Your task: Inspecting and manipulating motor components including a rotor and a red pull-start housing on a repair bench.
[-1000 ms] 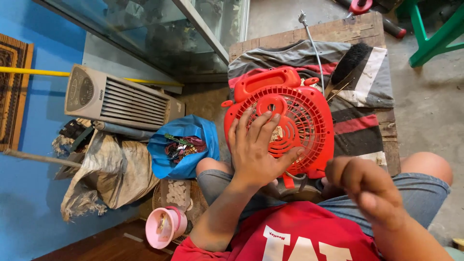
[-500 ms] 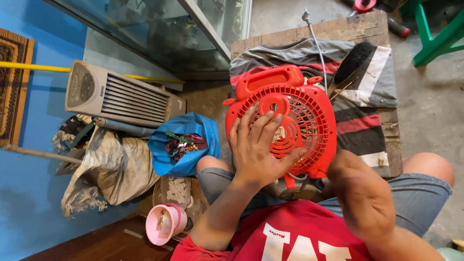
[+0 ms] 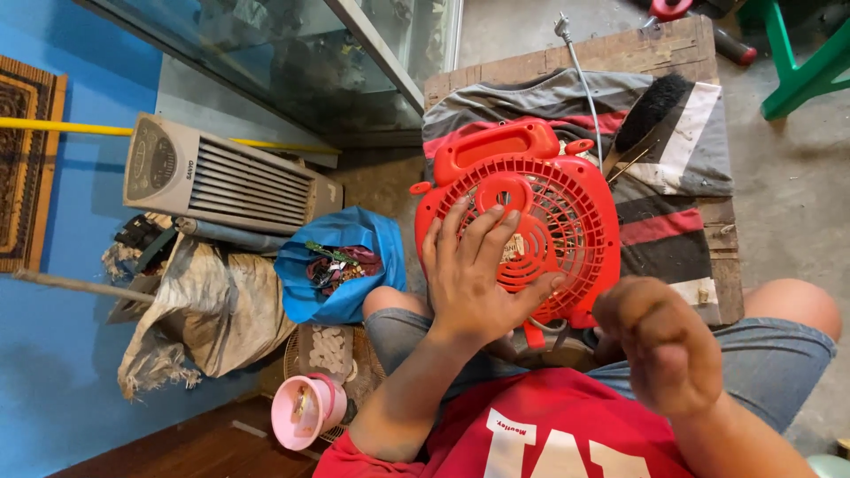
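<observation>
Blue walls and a concrete floor surround a low wooden table (image 3: 567, 62) draped with a striped cloth (image 3: 682, 168); on it, against the person's knees, rests a red fan housing (image 3: 567, 204), handle pointing away; left hand (image 3: 474, 279) lies spread flat on its grille; right hand (image 3: 664, 341), loosely curled and empty-looking, hovers just right of it, nearer the body.

Glossy red plastic fan grille (image 3: 549, 204) lies on striped matt cloth (image 3: 682, 168) over a rough wooden desk (image 3: 673, 49).
</observation>
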